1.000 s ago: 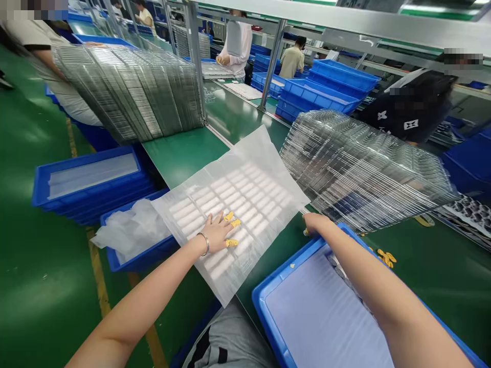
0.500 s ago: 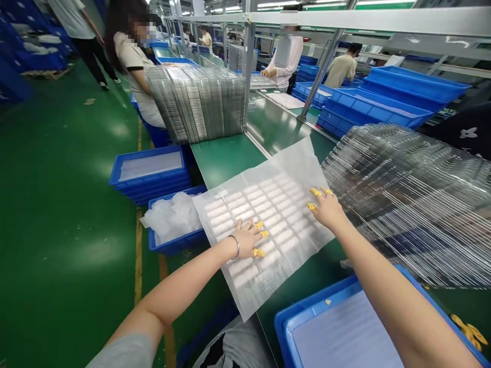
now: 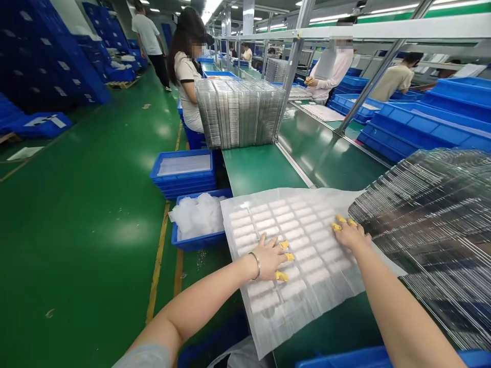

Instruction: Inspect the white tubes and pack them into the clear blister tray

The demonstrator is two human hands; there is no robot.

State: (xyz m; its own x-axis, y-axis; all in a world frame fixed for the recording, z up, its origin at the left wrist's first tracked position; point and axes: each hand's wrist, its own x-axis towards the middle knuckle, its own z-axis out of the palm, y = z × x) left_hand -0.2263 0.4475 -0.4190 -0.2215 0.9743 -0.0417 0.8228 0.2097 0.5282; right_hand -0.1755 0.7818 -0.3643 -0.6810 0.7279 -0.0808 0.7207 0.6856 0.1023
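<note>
The white translucent plastic sheet (image 3: 318,266), ribbed with rows of raised oblong cells, lies flat and slightly skewed on the bench right in front of you, one corner pointing down toward your body. Its longer sides seem to run across your view from left to right, though the wide lens bends the outline too much to be sure. Your left hand (image 3: 268,258) lies palm down on the cells, fingers spread and pressed flat, pinching nothing, with a silver bangle (image 3: 255,266) on the wrist and yellow finger cots (image 3: 289,257) on the fingertips. Your right hand (image 3: 351,234) sits further right, nearer the sheet's right edge, its cot-tipped fingers bunched with the tips down on the sheet; you cannot tell whether they pinch it. Just beside that hand, a fanned, tilted stack of clear ribbed plastic trays (image 3: 433,220) seems to overlap the sheet's right side. The glossy green bench top (image 3: 261,174) runs away ahead to an upright row of clear trays (image 3: 240,115), with a seated co-worker (image 3: 186,87) beyond it. To your left, a blue plastic crate (image 3: 197,244) holds loose white film (image 3: 197,217), just behind it a stack of blue crates (image 3: 182,186).
</note>
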